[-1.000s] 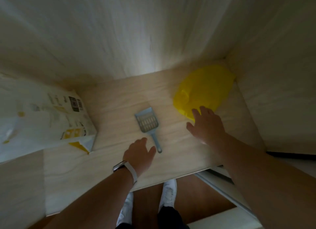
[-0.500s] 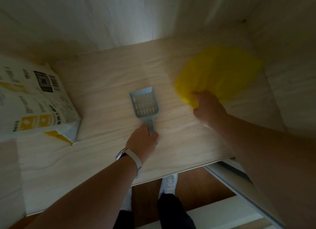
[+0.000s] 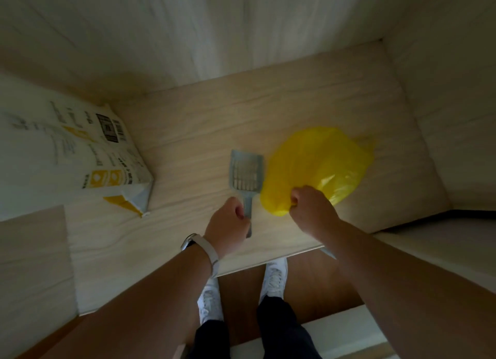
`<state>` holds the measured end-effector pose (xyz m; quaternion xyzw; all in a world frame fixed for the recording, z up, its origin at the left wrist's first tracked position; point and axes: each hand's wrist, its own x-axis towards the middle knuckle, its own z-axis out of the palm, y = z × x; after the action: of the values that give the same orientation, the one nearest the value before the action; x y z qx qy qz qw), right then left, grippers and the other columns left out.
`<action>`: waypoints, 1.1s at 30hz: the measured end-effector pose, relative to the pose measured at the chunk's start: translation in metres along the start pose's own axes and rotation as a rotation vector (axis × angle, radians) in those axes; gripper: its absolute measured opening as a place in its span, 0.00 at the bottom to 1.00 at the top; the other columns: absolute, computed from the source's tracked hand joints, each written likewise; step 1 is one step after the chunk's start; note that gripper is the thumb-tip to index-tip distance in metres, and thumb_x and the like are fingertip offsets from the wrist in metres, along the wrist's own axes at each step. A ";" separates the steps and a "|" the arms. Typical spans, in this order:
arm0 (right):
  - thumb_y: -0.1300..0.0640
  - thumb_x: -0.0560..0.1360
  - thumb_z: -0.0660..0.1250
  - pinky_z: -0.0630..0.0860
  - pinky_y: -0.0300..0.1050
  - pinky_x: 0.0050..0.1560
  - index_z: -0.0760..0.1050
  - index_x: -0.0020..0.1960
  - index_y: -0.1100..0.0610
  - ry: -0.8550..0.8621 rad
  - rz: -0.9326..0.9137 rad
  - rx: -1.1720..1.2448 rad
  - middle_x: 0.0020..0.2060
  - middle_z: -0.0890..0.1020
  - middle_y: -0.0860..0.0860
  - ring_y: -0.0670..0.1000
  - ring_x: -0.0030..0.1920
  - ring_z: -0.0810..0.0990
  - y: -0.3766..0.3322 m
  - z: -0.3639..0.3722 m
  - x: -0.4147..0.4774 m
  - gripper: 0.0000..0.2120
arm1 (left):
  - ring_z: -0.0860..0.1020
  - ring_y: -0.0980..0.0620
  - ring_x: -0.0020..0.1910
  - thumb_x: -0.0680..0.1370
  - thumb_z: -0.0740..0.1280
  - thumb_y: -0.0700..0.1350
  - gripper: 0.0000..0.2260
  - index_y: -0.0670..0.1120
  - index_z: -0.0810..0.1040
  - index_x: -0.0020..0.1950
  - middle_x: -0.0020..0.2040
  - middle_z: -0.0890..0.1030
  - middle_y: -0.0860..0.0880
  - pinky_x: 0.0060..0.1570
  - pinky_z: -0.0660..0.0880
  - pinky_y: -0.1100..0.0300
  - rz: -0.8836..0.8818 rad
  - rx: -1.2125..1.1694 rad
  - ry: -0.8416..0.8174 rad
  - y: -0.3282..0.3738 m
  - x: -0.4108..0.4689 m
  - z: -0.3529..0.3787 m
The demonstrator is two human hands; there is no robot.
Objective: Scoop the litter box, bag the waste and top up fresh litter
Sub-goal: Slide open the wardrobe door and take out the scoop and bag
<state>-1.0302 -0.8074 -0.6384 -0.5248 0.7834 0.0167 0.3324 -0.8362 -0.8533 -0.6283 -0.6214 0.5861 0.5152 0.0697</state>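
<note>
A grey slotted litter scoop (image 3: 245, 175) lies on a pale wooden shelf (image 3: 268, 111), its head pointing away from me. My left hand (image 3: 228, 223) grips the scoop's handle near the shelf's front edge. A crumpled yellow plastic bag (image 3: 319, 165) sits just right of the scoop. My right hand (image 3: 311, 209) pinches the bag's near edge with curled fingers. A white and yellow litter sack (image 3: 69, 154) lies on its side at the left of the shelf. No litter box is in view.
The shelf is boxed in by a wooden back wall (image 3: 214, 31) and a right side wall (image 3: 451, 103). Below the front edge I see my white shoes (image 3: 273, 278) on a brown floor. A white ledge (image 3: 442, 240) runs at the right.
My left hand closed round the scoop handle. My right hand went from flat on the bag to pinching its near edge and drew it toward me, beside the scoop.
</note>
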 end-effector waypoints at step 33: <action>0.61 0.74 0.63 0.62 0.41 0.36 0.75 0.45 0.54 0.302 -0.352 0.055 0.38 0.74 0.46 0.49 0.39 0.70 -0.207 -0.119 -0.302 0.04 | 0.70 0.54 0.24 0.82 0.60 0.38 0.06 0.42 0.77 0.53 0.31 0.74 0.48 0.26 0.68 0.61 0.378 -0.533 0.183 -0.048 -0.352 -0.161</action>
<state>-0.8491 -0.6998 -0.3160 -0.6407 0.7208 -0.1417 0.2232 -0.6307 -0.7192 -0.3254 -0.5416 0.5396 0.5962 -0.2449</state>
